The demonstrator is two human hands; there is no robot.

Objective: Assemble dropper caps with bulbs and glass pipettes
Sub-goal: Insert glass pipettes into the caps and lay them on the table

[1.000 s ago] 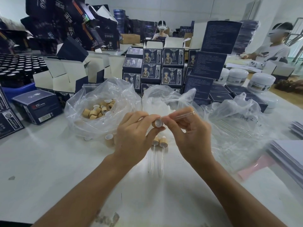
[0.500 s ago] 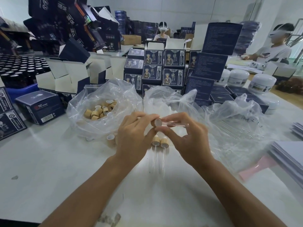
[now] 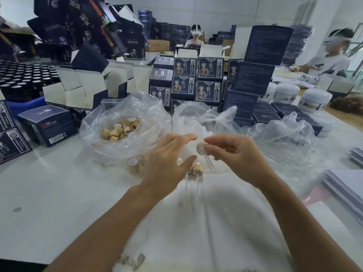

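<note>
The right hand (image 3: 233,154) pinches an assembled dropper (image 3: 203,152) at its wooden cap, glass pipette slanting down toward the bench (image 3: 59,203). The left hand (image 3: 169,160) hovers just beside it, fingers spread and holding nothing. Under the left fingers lie two finished droppers (image 3: 196,169) side by side. Behind, a clear bag (image 3: 117,134) holds over a dozen loose wooden caps (image 3: 119,130); two more caps (image 3: 132,163) sit outside it. The dark blue boxes (image 3: 184,79) carry writing too small to read.
</note>
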